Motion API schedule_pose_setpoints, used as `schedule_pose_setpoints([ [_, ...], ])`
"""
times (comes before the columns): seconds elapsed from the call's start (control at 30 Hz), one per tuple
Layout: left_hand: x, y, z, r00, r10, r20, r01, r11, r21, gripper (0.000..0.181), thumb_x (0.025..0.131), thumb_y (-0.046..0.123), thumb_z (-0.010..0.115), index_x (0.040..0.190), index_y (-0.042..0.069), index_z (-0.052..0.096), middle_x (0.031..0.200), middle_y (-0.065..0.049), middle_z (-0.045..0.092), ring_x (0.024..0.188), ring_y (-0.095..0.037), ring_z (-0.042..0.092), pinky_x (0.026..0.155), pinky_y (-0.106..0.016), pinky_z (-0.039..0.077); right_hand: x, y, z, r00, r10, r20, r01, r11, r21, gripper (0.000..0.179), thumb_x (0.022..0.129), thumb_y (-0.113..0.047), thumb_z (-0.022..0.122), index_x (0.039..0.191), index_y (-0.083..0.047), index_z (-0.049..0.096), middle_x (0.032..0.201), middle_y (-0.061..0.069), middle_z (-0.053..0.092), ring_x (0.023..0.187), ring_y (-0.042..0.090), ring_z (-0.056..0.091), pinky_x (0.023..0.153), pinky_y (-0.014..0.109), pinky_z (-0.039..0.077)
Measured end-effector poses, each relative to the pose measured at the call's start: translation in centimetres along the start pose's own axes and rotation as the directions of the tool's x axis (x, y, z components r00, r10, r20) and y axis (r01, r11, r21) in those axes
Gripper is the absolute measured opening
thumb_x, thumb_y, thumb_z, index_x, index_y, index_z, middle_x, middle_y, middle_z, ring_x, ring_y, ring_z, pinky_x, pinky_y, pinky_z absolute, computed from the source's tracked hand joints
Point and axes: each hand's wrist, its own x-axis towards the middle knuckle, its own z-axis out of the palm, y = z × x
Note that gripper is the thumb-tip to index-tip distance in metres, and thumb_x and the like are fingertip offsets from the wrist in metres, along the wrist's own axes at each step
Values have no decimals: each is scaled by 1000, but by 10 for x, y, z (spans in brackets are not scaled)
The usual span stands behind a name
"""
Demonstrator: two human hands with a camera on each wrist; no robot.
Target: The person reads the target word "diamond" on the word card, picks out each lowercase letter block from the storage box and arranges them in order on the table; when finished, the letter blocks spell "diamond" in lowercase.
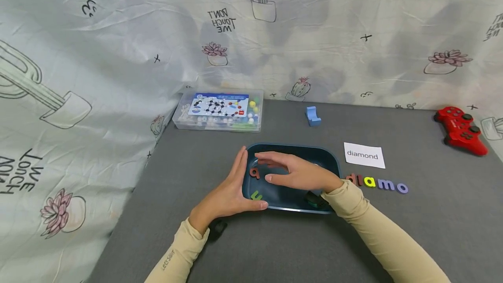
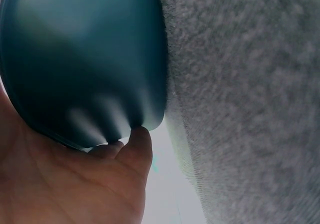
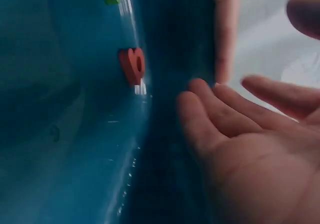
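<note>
A dark teal tray (image 1: 291, 203) lies on the table. My left hand (image 1: 228, 191) spans its left end, fingers extended along the outer side and thumb at the front rim; fingertips touch its outer wall in the left wrist view. Above the tray's inside, my right hand (image 1: 296, 171) hovers with loosely bent fingers and holds nothing. A red-orange letter (image 3: 133, 66) like a q or p and a green letter (image 1: 256, 195), partly cut off in the right wrist view, lie in the tray. Right of it stand the letters d, i, a, m and o (image 1: 402, 188) in a row.
A white card (image 1: 364, 155) reading "diamond" lies above the letter row. Further back are a clear plastic case (image 1: 220, 123) of small parts and a blue holder (image 1: 312, 116). A red game controller (image 1: 460, 130) sits at the far right, near the patterned cloth (image 1: 334, 34).
</note>
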Motion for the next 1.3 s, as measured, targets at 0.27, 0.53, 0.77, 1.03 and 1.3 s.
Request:
schedule_pose_setpoints([
  [0.27, 2, -1, -2, 1000, 19, 16, -19, 999, 28, 136, 86, 57, 86, 171, 26, -16, 175, 11, -24, 163, -33, 2, 120, -70, 23, 10, 3, 8, 981, -4, 195, 41, 983, -182, 58, 107, -15, 63, 160, 3, 46, 165, 18, 44, 154, 33, 38, 122, 54, 32],
  [0.53, 2, -3, -1, 999, 48, 24, -48, 999, 10, 137, 87, 62, 84, 171, 24, -17, 176, 5, -24, 163, -31, 1, 120, -68, 26, 19, 5, 15, 942, -13, 335, 80, 979, -188, 52, 104, -4, 64, 156, -3, 55, 162, 8, 51, 152, 21, 40, 122, 42, 35],
  [0.77, 3, -2, 0, 999, 48, 18, -49, 999, 14, 138, 86, 60, 86, 170, 26, -18, 177, 0, -23, 163, -31, 2, 119, -67, 28, 21, 7, 15, 916, -74, 395, 154, 972, -175, 44, 98, 7, 67, 141, -4, 69, 138, 2, 68, 124, 19, 61, 109, 36, 48],
  [1.03, 2, -2, -1, 999, 46, 11, -46, 999, 12, 138, 85, 62, 85, 171, 25, -17, 177, 1, -23, 163, -31, 0, 119, -68, 27, 26, 14, 21, 914, -134, 382, 255, 924, -284, 35, 94, 10, 73, 125, -6, 78, 118, 0, 68, 108, 19, 61, 100, 31, 51],
  [1.3, 1, -2, -2, 999, 35, 6, -35, 999, 11, 137, 86, 57, 86, 171, 25, -16, 177, 1, -22, 163, -31, 1, 120, -68, 26, 28, 14, 25, 935, -82, 346, 216, 903, -371, 29, 94, 9, 74, 118, -7, 79, 115, 2, 66, 103, 14, 57, 93, 25, 50],
])
